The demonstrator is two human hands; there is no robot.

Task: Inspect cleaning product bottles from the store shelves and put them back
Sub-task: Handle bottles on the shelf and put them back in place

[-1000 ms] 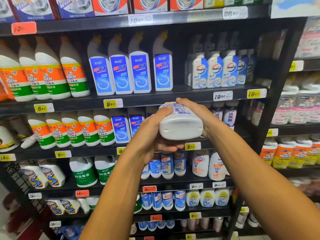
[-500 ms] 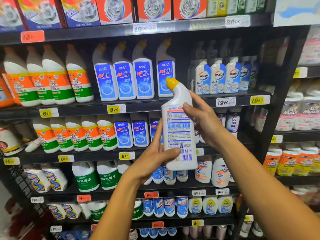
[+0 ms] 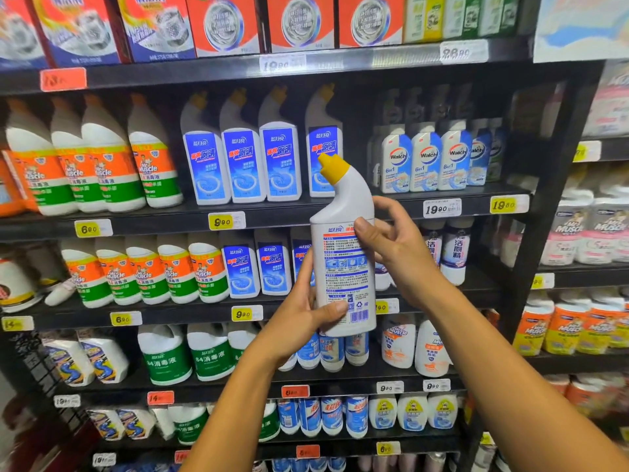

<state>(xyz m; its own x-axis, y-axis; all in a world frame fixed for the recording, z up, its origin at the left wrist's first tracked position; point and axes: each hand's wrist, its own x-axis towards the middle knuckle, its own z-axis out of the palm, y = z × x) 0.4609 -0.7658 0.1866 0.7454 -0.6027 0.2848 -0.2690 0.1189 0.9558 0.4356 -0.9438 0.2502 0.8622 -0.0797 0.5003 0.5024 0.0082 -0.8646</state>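
You hold the bottle [image 3: 343, 253] upright before the shelves [image 3: 306, 212], back label facing you for reading. Your left hand [image 3: 303, 315] keeps a firm grip round its base; your right hand [image 3: 391, 247] pinches the shoulder to steady it.

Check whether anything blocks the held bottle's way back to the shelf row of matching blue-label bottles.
Nothing visible does. The bottle, held by left hand and right hand, hangs in open air before the matching row; the slot itself is hidden behind it.
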